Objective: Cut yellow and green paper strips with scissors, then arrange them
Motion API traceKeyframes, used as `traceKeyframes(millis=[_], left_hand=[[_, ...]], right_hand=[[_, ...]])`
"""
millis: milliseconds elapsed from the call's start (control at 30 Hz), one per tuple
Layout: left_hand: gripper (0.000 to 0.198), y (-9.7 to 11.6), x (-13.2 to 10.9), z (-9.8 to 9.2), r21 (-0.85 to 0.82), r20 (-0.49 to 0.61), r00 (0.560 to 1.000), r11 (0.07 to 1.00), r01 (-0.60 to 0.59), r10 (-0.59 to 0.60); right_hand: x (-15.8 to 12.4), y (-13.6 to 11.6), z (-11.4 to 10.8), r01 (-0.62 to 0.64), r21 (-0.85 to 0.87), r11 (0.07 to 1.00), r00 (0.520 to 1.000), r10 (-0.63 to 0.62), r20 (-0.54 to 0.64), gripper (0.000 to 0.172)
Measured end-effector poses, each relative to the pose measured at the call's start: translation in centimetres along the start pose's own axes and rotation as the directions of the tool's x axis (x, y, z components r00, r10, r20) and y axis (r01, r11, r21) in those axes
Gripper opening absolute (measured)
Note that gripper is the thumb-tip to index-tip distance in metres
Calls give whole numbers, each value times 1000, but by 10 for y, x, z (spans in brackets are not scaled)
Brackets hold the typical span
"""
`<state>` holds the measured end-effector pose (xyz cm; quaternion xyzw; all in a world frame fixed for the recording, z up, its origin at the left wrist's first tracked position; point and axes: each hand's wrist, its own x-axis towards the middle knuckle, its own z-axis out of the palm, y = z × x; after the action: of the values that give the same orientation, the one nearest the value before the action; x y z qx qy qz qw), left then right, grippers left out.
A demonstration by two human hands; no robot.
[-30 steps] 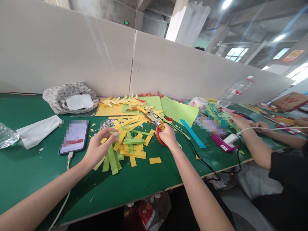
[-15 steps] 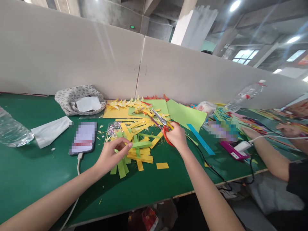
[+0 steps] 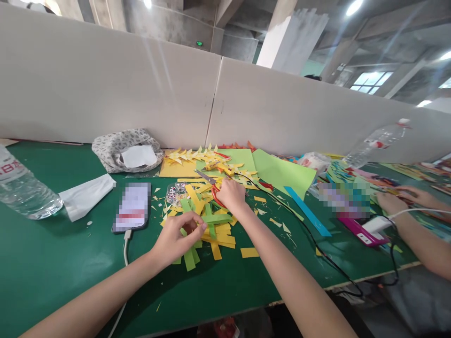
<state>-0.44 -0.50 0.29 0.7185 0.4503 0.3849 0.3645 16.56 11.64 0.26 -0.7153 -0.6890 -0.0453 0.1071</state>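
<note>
Green tabletop (image 3: 42, 253) separates its front edge (image 3: 218, 319) from right hand (image 3: 230, 195), grip closed round scissors (image 3: 207, 178), and left hand (image 3: 181, 234), curled, hold unclear.

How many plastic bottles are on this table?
2 in view: a partly cut-off bottle at the picture's left edge, beside a white sheet, and a red-marked bottle toward the right, near the partition. Others could be hidden.

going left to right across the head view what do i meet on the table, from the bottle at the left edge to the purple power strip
Bottle, white sheet, phone, left hand, right hand, blue strip, purple power strip.
</note>
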Motion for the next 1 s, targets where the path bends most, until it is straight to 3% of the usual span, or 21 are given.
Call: traceKeyframes(millis=[133,267,367,433,467,533,600,667,733,800,900,1000], left_hand=[[21,0,0,0,-8,10,1000,1000,-14,14],[20,0,0,0,-30,-6,1000,1000,-6,5],[20,-1,0,0,-112,-6,1000,993,29,-30],[21,-1,1,0,-220,13,997,973,71,-70],[21,-1,1,0,-287,28,995,953,97,-93],[24,-1,4,0,-422,50,989,895,145,-137],[37,-1,6,0,-537,51,983,825,177,-177],[54,-1,7,-1,-632,53,975,748,202,-218],[62,-2,8,-2,-688,56,962,688,230,-266],[59,-4,8,-2,-694,58,956,677,246,-289],[48,-8,9,-2,-639,44,958,729,245,-283],[36,-14,10,-2,-577,29,954,774,259,-298]], right_hand=[[-10,-7,-2,36,9,999,999,-36,-38,24],[-10,-2,-20,59,61,996,989,-50,-140,23],[-6,8,-44,84,360,929,912,74,-403,17],[-7,11,-60,176,602,779,852,186,-489,21],[-10,11,-66,191,720,668,849,256,-463,21],[-19,7,-76,176,925,336,912,299,-282,24],[-33,1,-78,53,999,-2,980,194,-51,34],[-48,-4,-74,-62,985,-160,992,97,79,40],[-63,-5,-66,-167,964,-207,981,63,184,43],[-74,-3,-56,-234,955,-181,967,61,248,44],[-87,4,-42,-257,958,-123,958,95,269,47],[-93,10,-31,-237,964,-121,963,105,250,47]])
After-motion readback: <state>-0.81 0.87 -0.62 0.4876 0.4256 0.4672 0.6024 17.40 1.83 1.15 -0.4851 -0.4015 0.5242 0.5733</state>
